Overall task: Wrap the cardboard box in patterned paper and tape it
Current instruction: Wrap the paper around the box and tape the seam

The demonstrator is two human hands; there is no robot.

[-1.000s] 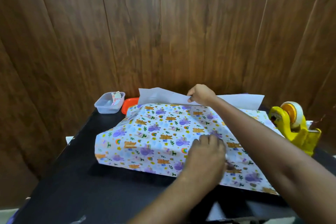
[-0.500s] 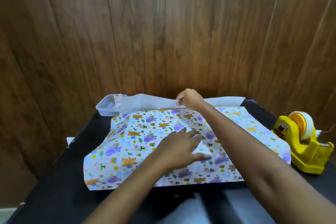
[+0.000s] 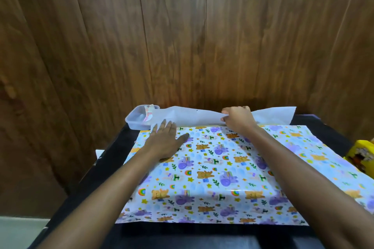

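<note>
The patterned paper (image 3: 218, 176), white with bears, rainbows and purple animals, lies draped over the cardboard box, which is fully hidden beneath it. Its far flap (image 3: 192, 117) shows the plain white underside and stands raised along the back. My left hand (image 3: 165, 141) rests flat, fingers straight, on the paper at the far left corner. My right hand (image 3: 237, 120) pinches the white flap's edge near the middle of the far side.
A black table (image 3: 85, 194) carries everything, set against a wooden wall. A clear plastic container (image 3: 136, 119) sits at the back left, partly behind the flap. A yellow tape dispenser (image 3: 360, 155) pokes in at the right edge.
My left hand slid from the near middle of the paper to the far left corner. My right hand keeps holding the far flap. The view moved closer over the box.
</note>
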